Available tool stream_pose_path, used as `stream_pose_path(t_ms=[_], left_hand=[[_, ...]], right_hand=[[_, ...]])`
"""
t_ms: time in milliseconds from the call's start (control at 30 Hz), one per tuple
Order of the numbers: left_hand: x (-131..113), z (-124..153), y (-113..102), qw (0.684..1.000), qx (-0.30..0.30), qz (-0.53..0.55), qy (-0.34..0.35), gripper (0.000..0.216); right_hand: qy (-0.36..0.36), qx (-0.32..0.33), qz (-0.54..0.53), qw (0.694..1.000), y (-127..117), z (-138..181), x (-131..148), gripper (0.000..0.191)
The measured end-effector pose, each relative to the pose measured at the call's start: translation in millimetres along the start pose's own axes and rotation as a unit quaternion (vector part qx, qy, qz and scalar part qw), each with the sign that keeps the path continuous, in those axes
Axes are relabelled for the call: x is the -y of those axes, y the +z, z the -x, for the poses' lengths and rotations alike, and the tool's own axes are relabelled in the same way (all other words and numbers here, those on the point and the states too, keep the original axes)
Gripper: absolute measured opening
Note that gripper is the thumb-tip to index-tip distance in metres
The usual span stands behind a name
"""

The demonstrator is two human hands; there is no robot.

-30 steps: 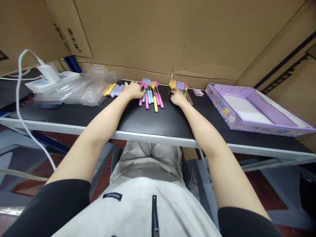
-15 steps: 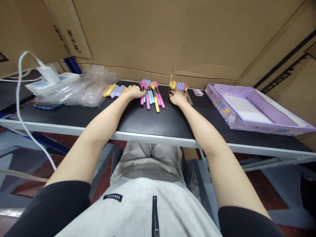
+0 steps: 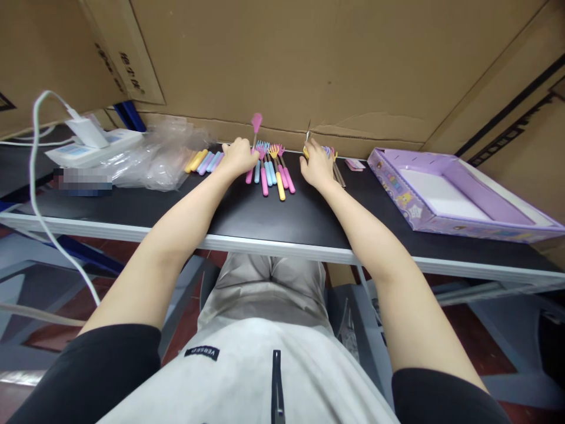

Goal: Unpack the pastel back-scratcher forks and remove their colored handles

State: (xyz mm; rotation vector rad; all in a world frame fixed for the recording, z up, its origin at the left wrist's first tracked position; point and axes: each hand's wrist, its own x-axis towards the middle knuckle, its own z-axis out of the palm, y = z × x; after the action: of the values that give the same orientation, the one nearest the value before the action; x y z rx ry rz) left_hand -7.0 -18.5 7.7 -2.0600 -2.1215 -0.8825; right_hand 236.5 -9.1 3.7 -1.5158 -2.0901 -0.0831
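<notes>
My left hand [image 3: 238, 158] is closed around the stem of a pink back scratcher [image 3: 256, 122], whose blurred head stands above the fingers and whose handle shows below. Right beside it lies a group of back scratchers [image 3: 281, 184] with pink, blue and yellow handles and small hand-shaped heads. My right hand [image 3: 318, 165] is over another group, thumb and fingers curled about a yellow back scratcher [image 3: 306, 152] that they mostly cover. Metal stems [image 3: 339, 175] stick out past its right side. To the left of my left hand are several yellow, purple and blue handles [image 3: 205, 162], partly hidden.
Clear plastic bags [image 3: 154, 156] and a white power strip [image 3: 95, 147] with a charger and cable lie at the left. A purple open box [image 3: 424, 215] stands at the right, near a small pink card [image 3: 355, 165]. A cardboard wall [image 3: 282, 65] rises behind.
My left hand has raised the pink back scratcher, so its head is now higher than the others. My right hand has slid forward over the heads of its group.
</notes>
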Motion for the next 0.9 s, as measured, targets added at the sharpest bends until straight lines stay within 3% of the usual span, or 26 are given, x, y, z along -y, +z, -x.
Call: stream_pose_path(t_ms=[133, 267, 333, 433, 600, 900], left_hand=[[-5, 7, 2, 0.991, -0.012, 0.065, 0.114, 0.028], [-16, 14, 3, 0.965, -0.007, 0.122, 0.233, 0.025], [-22, 18, 5, 0.957, -0.013, 0.136, 0.255, 0.023], [-30, 22, 5, 0.957, -0.023, 0.141, 0.251, 0.021], [-39, 29, -1, 0.958, -0.041, 0.140, 0.247, 0.017], [-46, 32, -6, 0.955, -0.041, 0.143, 0.257, 0.018]], right_hand=[[0.026, -0.006, -0.205, 0.978, 3, -2, 14, 0.041], [0.129, 0.053, -0.466, 0.874, -1, 3, 33, 0.034], [0.164, 0.062, -0.530, 0.830, -8, 8, 42, 0.040], [0.195, 0.060, -0.573, 0.794, -20, 14, 52, 0.043], [0.200, 0.047, -0.596, 0.776, -27, 17, 61, 0.040], [0.180, 0.011, -0.576, 0.797, -24, 16, 61, 0.046]])
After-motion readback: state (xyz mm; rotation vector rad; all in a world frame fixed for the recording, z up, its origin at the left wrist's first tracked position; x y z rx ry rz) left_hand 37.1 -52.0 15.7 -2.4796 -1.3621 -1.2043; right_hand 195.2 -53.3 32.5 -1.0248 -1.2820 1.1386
